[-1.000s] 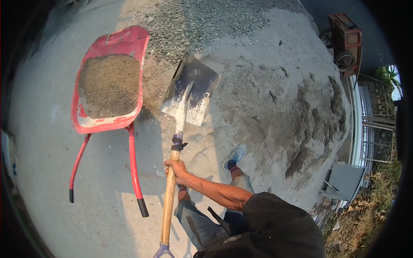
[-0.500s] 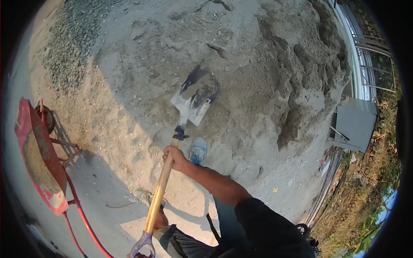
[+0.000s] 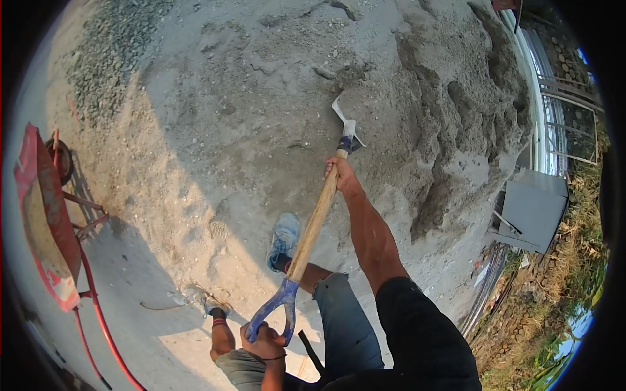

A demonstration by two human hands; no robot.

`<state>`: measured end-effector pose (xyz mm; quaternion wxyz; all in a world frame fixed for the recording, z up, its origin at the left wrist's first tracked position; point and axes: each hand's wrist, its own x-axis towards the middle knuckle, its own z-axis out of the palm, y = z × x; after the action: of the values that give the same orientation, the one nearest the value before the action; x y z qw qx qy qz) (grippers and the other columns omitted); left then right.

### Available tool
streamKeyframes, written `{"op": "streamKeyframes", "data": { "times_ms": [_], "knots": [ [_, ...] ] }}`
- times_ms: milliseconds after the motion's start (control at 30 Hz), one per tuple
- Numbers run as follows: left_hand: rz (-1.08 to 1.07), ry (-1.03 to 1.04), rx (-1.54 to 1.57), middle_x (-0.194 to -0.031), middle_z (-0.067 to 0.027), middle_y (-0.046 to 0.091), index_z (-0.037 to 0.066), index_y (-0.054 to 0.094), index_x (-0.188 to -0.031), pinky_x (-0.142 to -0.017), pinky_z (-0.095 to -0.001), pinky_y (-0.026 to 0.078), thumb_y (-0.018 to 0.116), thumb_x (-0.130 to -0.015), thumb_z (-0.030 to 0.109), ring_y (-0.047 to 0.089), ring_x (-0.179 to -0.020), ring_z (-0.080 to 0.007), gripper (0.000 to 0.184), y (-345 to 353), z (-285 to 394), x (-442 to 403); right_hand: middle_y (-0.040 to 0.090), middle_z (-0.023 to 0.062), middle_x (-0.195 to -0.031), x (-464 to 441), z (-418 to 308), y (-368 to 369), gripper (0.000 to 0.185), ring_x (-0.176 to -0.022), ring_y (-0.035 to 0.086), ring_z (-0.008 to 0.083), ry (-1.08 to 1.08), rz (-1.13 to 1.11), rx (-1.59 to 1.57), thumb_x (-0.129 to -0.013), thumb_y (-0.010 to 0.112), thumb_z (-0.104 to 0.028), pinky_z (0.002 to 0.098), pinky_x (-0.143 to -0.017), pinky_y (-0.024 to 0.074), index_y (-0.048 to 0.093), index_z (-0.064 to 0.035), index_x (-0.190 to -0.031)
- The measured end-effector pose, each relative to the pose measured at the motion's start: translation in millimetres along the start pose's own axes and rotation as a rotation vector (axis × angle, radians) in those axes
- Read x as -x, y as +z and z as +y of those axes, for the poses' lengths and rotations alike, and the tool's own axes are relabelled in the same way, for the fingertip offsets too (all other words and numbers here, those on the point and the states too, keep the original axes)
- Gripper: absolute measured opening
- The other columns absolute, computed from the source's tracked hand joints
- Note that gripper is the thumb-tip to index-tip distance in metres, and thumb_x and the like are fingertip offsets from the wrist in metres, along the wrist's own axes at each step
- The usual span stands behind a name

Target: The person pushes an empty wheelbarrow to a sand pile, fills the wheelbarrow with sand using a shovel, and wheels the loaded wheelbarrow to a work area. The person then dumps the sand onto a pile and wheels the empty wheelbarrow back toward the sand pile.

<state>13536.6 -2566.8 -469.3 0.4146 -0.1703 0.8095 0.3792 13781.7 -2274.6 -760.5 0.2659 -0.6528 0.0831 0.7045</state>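
I hold a shovel (image 3: 314,225) with a wooden shaft and a blue D-shaped handle. My left hand (image 3: 264,342) is closed around the handle's grip, low in the view. Farther up, my right hand (image 3: 340,174) wraps around the shaft just below the metal socket. The blade is seen nearly edge-on against the grey sandy heap (image 3: 261,98), and much of it is hidden, so I cannot tell how deep it sits.
A red wheelbarrow (image 3: 62,225) with sandy material in it stands at the left. Dark gravel (image 3: 107,58) lies at upper left. A grey box (image 3: 531,208) and long thin bars (image 3: 486,287) are at the right. My shoe (image 3: 284,238) stands beside the shaft.
The shovel has swung forward and to the right, its blade turning from face-up to nearly edge-on at the heap. My right arm reaches farther out, and my left hand has come into fuller view.
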Motion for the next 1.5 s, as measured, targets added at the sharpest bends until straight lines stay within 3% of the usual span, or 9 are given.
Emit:
{"op": "streamKeyframes", "data": {
  "times_ms": [367,567,900,1033,1100,1200,1300,1400,1500],
  "knots": [
    [0.252,-0.006,0.209,-0.050,-0.0035,0.038,0.003,0.042,-0.069,-0.030,-0.0233,0.029,0.048,-0.058,-0.003,0.032,-0.034,-0.0099,0.013,-369.0,-71.5,0.0,0.045,0.0049,-0.054,182.0,310.8,67.2,0.008,-0.046,0.046,0.0181,0.216,0.151,0.151,-0.070,0.054,-0.004,0.0333,-0.046,0.0431,0.047,-0.0071,-0.066],
    [0.427,-0.094,0.420,-0.048,-0.0028,0.036,0.004,0.040,-0.065,-0.027,-0.0240,0.032,0.047,-0.057,-0.002,0.031,-0.030,-0.0117,0.012,-538.8,-125.6,53.3,0.045,0.0056,-0.055,319.6,434.9,174.5,0.008,-0.044,0.047,0.0188,0.228,0.109,0.392,-0.068,0.054,0.000,0.0345,-0.044,0.0436,0.047,-0.0039,-0.069],
    [0.241,-0.400,1.049,-0.045,-0.0004,0.038,0.008,0.043,-0.061,-0.034,-0.0261,0.038,0.050,-0.067,0.002,0.040,-0.034,-0.0138,0.011,-613.6,-57.0,25.7,0.050,0.0075,-0.062,405.4,536.7,432.7,0.016,-0.047,0.052,0.0176,-0.181,-0.357,0.737,-0.068,0.059,-0.001,0.0310,-0.043,0.0468,0.047,0.0017,-0.078],
    [0.027,-0.497,1.280,-0.047,-0.0007,0.042,0.008,0.044,-0.062,-0.039,-0.0252,0.040,0.050,-0.072,0.003,0.043,-0.038,-0.0132,0.014,-607.2,-29.6,-16.8,0.059,0.0164,-0.073,374.2,561.2,503.5,0.035,-0.057,0.060,0.0257,-0.372,-0.350,1.124,-0.063,0.066,-0.011,0.0332,-0.054,0.0506,0.051,0.0080,-0.088],
    [-0.087,-0.516,1.339,-0.051,-0.0035,0.044,0.007,0.044,-0.063,-0.045,-0.0235,0.041,0.051,-0.073,-0.001,0.046,-0.045,-0.0137,0.015,-580.2,-58.7,-35.4,0.061,0.0182,-0.078,365.4,573.7,520.1,0.045,-0.066,0.062,0.0301,-0.693,-0.241,1.531,-0.062,0.069,-0.018,0.0378,-0.062,0.0503,0.051,0.0077,-0.094],
    [0.056,-0.697,1.283,-0.051,-0.0042,0.044,0.003,0.048,-0.067,-0.046,-0.0259,0.043,0.051,-0.073,-0.001,0.046,-0.044,-0.0162,0.008,-544.6,-58.2,-25.4,0.061,0.0223,-0.088,378.0,588.9,532.1,0.058,-0.083,0.061,0.0354,-0.944,-0.071,1.657,-0.058,0.072,-0.026,0.0397,-0.076,0.0483,0.049,0.0070,-0.100],
    [-0.437,-0.923,1.938,-0.064,-0.0114,0.057,0.000,0.053,-0.081,-0.052,-0.0292,0.050,0.047,-0.078,0.009,0.055,-0.052,-0.0195,0.011,-537.2,-134.2,-33.1,0.058,0.0270,-0.093,387.4,594.9,530.2,0.064,-0.090,0.058,0.0387,-0.898,-0.116,1.723,-0.057,0.070,-0.027,0.0418,-0.080,0.0463,0.043,0.0079,-0.103],
    [-0.311,-0.959,1.642,-0.060,-0.0037,0.045,0.001,0.050,-0.073,-0.042,-0.0245,0.044,0.046,-0.082,0.014,0.046,-0.046,-0.0118,0.017,-539.1,-134.8,-36.3,0.058,0.0283,-0.090,392.8,595.2,516.7,0.064,-0.086,0.059,0.0389,-0.915,-0.112,1.715,-0.058,0.069,-0.026,0.0424,-0.077,0.0472,0.038,0.0087,-0.103],
    [-0.146,-0.680,0.926,-0.055,-0.0009,0.043,0.003,0.049,-0.071,-0.040,-0.0236,0.041,0.045,-0.082,0.012,0.044,-0.044,-0.0117,0.014,-555.9,-125.8,-22.5,0.058,0.0248,-0.086,401.5,587.4,472.0,0.062,-0.080,0.060,0.0358,-0.836,-0.109,1.601,-0.058,0.071,-0.025,0.0412,-0.075,0.0474,0.040,0.0077,-0.100]
  ]
}}
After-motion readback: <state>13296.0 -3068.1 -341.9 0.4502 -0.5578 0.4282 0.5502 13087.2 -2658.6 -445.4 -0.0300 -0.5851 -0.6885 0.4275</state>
